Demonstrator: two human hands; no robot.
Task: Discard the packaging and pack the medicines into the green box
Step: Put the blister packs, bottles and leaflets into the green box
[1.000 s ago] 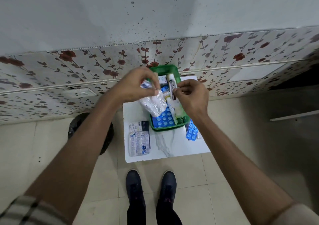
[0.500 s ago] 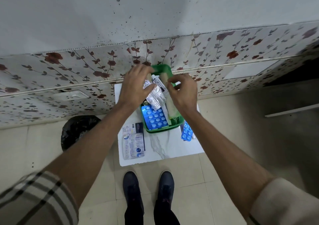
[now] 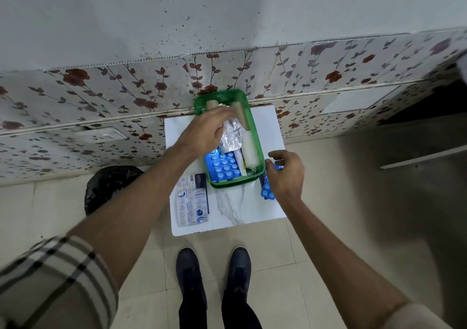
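Observation:
The green box stands at the back of a small white table. Inside lie a blue blister pack, a silver strip, a white roll and brown rolls. My left hand hovers over the box's left side, fingers loosely spread above the silver strip and gripping nothing. My right hand is to the right of the box, curled over a blue blister strip lying on the table; whether it grips the strip is unclear.
A blister sheet with a dark card lies on the table's left front. A bin with a black bag stands on the floor to the left. My shoes are below the table. A floral-tiled wall runs behind.
The silver strip went down into the box and my left hand let go. My right hand left the box and moved right and down to the blue strip on the table.

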